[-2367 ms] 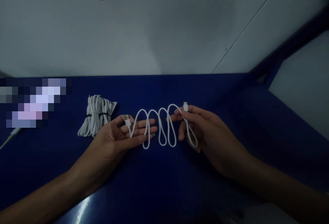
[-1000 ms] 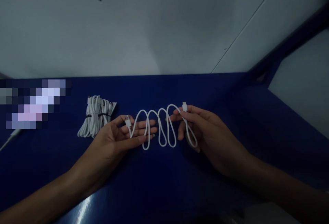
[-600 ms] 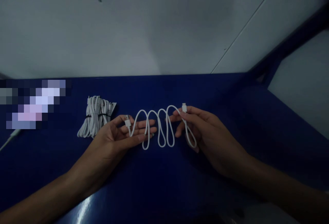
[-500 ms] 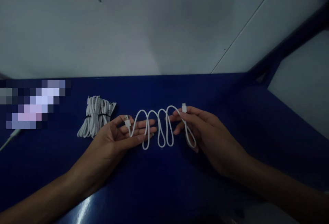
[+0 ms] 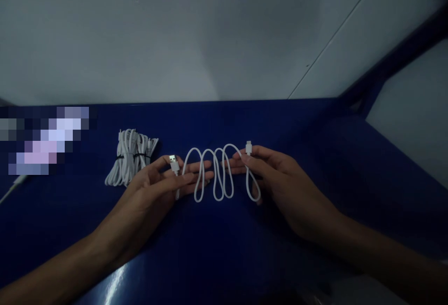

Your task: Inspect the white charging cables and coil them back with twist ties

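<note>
A white USB cable (image 5: 199, 174) stretches between my two hands in several up-and-down loops. My left hand (image 5: 159, 181) holds the end with the USB-A plug (image 5: 174, 162), its thumb lying over the cable and the fingers stretched beneath the loops. At the other end, my right hand (image 5: 268, 165) grips the cable between thumb and fingers just below the small plug (image 5: 248, 147), which points up. A short loop hangs under that plug, against the right hand. Behind my left hand lies a bundle of white cables (image 5: 129, 158), bound with black ties.
The blue table (image 5: 217, 244) lies beneath both hands and meets a pale wall (image 5: 168, 44) at the back. At the left is a pixelated bright object (image 5: 56, 137) with a white cable plug (image 5: 19, 181) at its lower end. A blue frame bar (image 5: 395, 62) slants up at the right.
My right hand has shifted slightly left, and the loops near it have drawn closer together. My left thumb has moved up over the cable near the USB-A plug.
</note>
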The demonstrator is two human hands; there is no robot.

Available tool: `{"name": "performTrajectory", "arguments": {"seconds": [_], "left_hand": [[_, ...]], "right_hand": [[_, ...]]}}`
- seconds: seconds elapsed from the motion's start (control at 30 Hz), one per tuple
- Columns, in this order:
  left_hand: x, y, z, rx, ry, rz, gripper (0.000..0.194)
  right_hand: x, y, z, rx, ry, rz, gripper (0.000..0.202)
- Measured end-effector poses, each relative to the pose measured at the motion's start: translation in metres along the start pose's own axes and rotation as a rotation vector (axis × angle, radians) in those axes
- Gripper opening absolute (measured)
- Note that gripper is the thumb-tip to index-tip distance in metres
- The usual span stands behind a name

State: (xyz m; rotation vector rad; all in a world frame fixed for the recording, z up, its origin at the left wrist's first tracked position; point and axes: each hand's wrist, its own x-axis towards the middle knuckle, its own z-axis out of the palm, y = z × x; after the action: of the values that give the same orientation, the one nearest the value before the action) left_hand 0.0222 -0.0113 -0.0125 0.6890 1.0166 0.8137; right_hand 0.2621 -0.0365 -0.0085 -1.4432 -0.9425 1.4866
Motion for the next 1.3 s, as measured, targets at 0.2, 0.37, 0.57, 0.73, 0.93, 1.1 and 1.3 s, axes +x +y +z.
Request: {"name": "performTrajectory", "arguments": {"seconds": [0.2,0.37,0.57,0.73,0.93,1.1,1.3], "left_hand": [[0.0015,-0.002,-0.0028,0.01,-0.05,0.002,0.016],[0.0021,-0.0028,-0.0028,-0.015,-0.037,0.011,0.02],[0.0023,-0.003,-0.0029,-0.022,-0.037,0.011,0.016],[0.0014,-0.0026,-0.0014,-0.044,0.01,0.012,0.02],[0.0019,-0.0033,-0.0013,-0.022,-0.002,0.03,0.04],[0.0028,-0.0052,-0.0041,0.023,-0.04,0.054,0.034],[0.0046,-0.006,-0.0071,0.039,-0.031,0.053,0.032]], "right_hand": [[0.0002,0.0002,-0.0004,0.023,-0.005,0.005,0.027],[0.0012,0.0024,-0.0013,0.035,-0.023,-0.004,0.029],[0.0004,0.0021,-0.0011,-0.02,-0.021,-0.016,0.028],[-0.0006,0.0026,-0.0029,-0.049,-0.027,-0.046,0.023],[0.0003,0.0013,-0.0029,0.045,-0.027,0.001,0.022],[0.0005,0.0022,-0.0021,0.081,0.037,-0.052,0.027],[-0.0001,0.002,-0.0031,0.082,0.048,-0.053,0.024]]}}
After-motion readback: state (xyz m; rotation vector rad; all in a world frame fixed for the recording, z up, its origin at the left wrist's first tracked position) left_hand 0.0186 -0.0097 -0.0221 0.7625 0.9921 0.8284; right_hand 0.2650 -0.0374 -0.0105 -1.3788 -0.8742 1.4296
